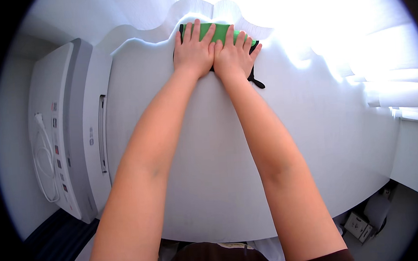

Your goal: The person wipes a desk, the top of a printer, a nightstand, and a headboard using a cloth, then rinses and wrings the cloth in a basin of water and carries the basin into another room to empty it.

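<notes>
Both arms stretch forward over a white tabletop (210,145) to its far side. There a green cloth (219,32) with black edging lies flat, and a short black loop (258,83) sticks out at its near right corner. My left hand (194,55) presses flat on the left part of the cloth, fingers spread forward. On the right part my right hand (233,56) lies palm down, its fingers fanned out too. The two thumbs touch or nearly touch in the middle. The palms hide much of the near part of the cloth.
White wavy curtains (192,11) hang along the far edge, very bright at the right. A white and grey boxy appliance (86,123) stands at the left, with a white power cable (48,159) on it. Small white boxes (357,225) sit below the table's right corner.
</notes>
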`<state>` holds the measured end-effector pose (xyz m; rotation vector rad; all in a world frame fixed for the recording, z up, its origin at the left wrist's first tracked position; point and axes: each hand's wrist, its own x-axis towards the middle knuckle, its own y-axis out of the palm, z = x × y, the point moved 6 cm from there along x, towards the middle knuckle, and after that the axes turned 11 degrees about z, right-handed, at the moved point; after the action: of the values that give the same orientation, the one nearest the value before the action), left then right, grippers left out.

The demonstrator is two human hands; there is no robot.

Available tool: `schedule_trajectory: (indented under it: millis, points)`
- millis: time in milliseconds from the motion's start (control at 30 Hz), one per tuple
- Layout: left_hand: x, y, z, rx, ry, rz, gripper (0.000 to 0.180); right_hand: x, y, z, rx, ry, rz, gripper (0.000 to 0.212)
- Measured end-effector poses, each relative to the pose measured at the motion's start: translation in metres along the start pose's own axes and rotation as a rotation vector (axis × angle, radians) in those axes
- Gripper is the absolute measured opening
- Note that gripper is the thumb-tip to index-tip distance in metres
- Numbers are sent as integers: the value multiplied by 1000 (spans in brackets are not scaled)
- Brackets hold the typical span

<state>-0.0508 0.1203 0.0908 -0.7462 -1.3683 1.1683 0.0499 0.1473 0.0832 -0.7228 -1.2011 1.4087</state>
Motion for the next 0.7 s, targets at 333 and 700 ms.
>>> schedule_trajectory:
  millis: [333, 700]
  points:
    - [22, -6, 9, 2, 94, -4, 49, 15, -10, 8, 135, -22, 9, 59]
    - [56, -36, 18, 83, 248, -140, 49, 36, -42, 24, 200, -120, -172, 58]
